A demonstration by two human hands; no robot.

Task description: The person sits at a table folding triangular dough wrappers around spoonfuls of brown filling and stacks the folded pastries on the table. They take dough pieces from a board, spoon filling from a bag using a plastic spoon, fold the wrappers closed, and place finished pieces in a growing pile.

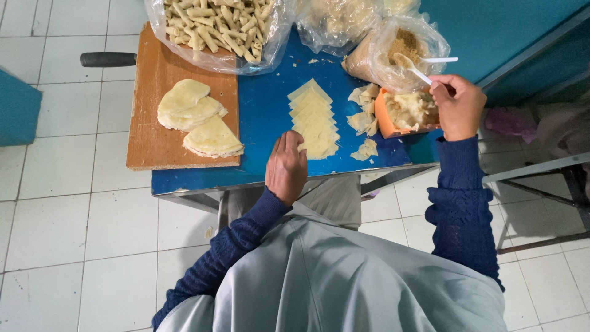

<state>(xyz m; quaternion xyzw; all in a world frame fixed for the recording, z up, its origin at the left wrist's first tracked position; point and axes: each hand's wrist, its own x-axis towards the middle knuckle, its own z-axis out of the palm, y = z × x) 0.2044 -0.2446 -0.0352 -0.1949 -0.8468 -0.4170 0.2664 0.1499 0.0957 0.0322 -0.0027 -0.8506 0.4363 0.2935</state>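
white floor tiles surround a small blue table [264, 117] set close against the seated person's knees, so everything sits within arm's reach. down the middle of the table runs an overlapping row of pale square wrappers [314, 120], fanned so each edge is exposed and one sheet can be slid off alone. the left hand [286, 166] lies flat at the near end of that row, fingers together and fingertips touching the nearest sheet; it presses rather than grips, closed around nothing.

to the right, an orange tub [386, 118] of pale filling stands at the table's right edge, just beside the wrappers. the right hand [458, 106] hovers over the tub, fingers pinched shut on the handle of a white plastic spoon [410, 66], whose bowl points up and left towards a clear bag of brown crumbs [402, 46] at the far side. torn scraps of dough [364, 117] lie between the tub and the row, out of the way but not cleared off.

on the left a wooden board [153, 123] overhangs the table and holds stacked folded rounds of dough [195, 117], kept apart from the cut sheets. at the far edge a clear bag of finished rolls [215, 27] gapes open, its mouth towards the worker. a black handle [107, 59] juts out past the board on the far left.
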